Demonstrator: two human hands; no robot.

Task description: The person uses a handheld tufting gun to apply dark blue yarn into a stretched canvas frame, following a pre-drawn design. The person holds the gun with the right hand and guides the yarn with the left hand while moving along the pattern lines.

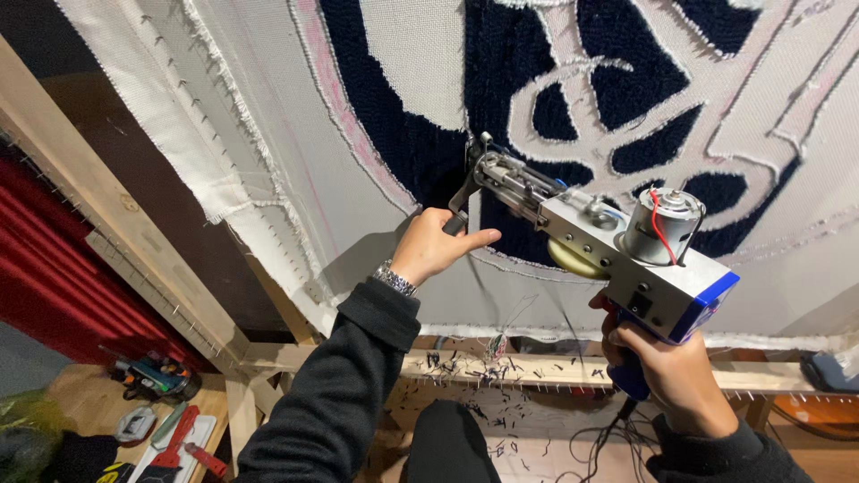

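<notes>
Your right hand [669, 371] is clenched around the blue pistol grip of the tufting gun [598, 241], low and behind the body, so the weight of the motor [662, 225] sits above your fist. Your left hand [435, 246] grasps the short front handle near the nose, thumb pointing forward; two grips, one at each end, likely steady the tool against the cloth.

The gun's needle end meets the stretched backing cloth [403, 54] at the edge of a dark blue tufted patch [429, 152] (the exact contact point is hidden behind the mechanism). The cloth hangs taut on a wooden frame [107, 215], pinned along its edge by rows of small nails.

Yarn clippings lie on the lower frame rail [501, 367]. A cable trails down from the grip. Hand tools lie on the floor [89, 402] at lower left.
</notes>
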